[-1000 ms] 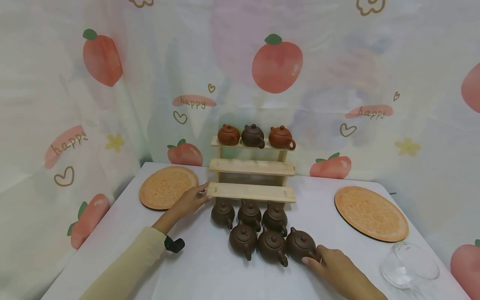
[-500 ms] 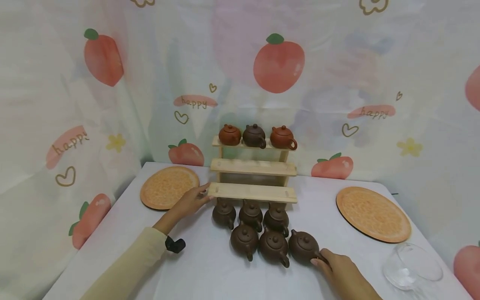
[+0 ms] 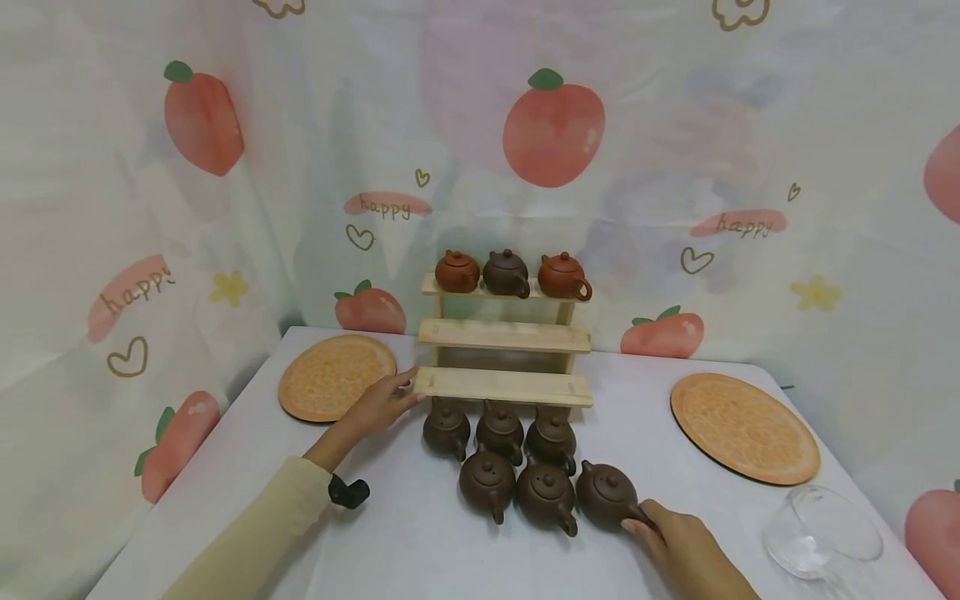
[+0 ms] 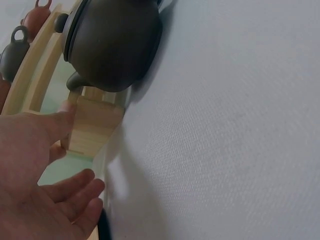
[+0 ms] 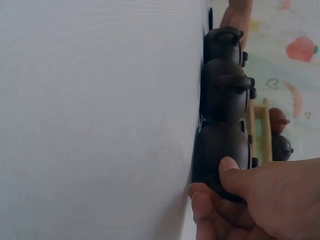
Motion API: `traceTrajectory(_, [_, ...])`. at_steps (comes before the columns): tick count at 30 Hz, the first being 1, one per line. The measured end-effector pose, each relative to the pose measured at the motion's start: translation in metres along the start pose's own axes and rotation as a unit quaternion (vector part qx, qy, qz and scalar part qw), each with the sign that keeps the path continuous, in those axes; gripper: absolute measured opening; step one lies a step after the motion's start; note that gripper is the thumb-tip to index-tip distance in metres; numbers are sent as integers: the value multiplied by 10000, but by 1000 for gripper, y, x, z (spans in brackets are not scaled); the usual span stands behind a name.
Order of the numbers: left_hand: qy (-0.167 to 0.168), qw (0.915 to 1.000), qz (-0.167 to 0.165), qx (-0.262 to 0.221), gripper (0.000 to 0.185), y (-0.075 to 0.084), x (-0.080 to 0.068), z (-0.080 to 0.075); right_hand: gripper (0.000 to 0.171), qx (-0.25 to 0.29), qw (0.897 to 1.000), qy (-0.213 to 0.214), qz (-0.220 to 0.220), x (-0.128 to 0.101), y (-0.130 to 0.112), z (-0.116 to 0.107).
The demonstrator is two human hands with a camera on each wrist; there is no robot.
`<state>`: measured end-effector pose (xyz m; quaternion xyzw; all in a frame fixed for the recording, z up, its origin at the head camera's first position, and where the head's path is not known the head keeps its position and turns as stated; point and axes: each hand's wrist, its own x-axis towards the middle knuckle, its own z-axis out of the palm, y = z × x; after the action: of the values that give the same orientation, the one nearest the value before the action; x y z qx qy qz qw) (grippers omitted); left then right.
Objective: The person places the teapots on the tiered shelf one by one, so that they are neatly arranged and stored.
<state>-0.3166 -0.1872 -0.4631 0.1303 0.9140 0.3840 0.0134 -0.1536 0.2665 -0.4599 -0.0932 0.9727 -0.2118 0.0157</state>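
Observation:
My right hand (image 3: 678,546) pinches the handle of a dark brown teapot (image 3: 606,493) at the right end of the front row on the table. In the right wrist view, my thumb lies against that teapot's side, with curled fingers around the handle. My left hand (image 3: 378,404) holds the left end of the lowest board of a stepped wooden rack (image 3: 502,385) between thumb and forefinger. Its other fingers hang loose in the left wrist view. Several more dark teapots (image 3: 487,479) stand close together in front of the rack, handles toward me.
Two reddish-brown teapots (image 3: 564,276) flank a dark teapot (image 3: 506,272) on the rack's top board. Round orange-patterned mats (image 3: 337,377) lie left and right of the rack. A clear glass vessel (image 3: 817,533) stands at the front right.
The teapot in my right hand has shifted slightly to the right, apart from its neighbour. My left hand stays on the rack.

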Motion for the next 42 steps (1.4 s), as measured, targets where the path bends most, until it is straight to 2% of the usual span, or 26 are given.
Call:
traceTrajectory(10, [-38,10000,-30,-40,68,-3,2,2,23,-28,9994,290,-164,-1,5,-1])
traceTrajectory(16, [-30,10000,-67,-40,67,-3,2,3,28,-101,9952,865,-447,1,8,-4])
traceTrajectory(21, [-35,10000,-64,-60,67,-2,1,3,25,174,9948,921,-395,4,9,-10])
traceTrajectory(27, [-58,9998,-120,-117,68,-3,2,3,25,354,9922,1062,-551,13,7,-17])
traceTrajectory(30, [-77,9998,-116,-115,68,-3,3,3,24,387,9928,1028,-482,21,3,-24])
traceTrajectory(34, [-90,9999,-50,-136,68,-4,4,2,25,287,9903,1197,-651,36,-2,-37])
traceTrajectory(42, [-38,10000,18,-21,67,-3,2,1,26,301,9869,1362,-815,81,-15,-64])
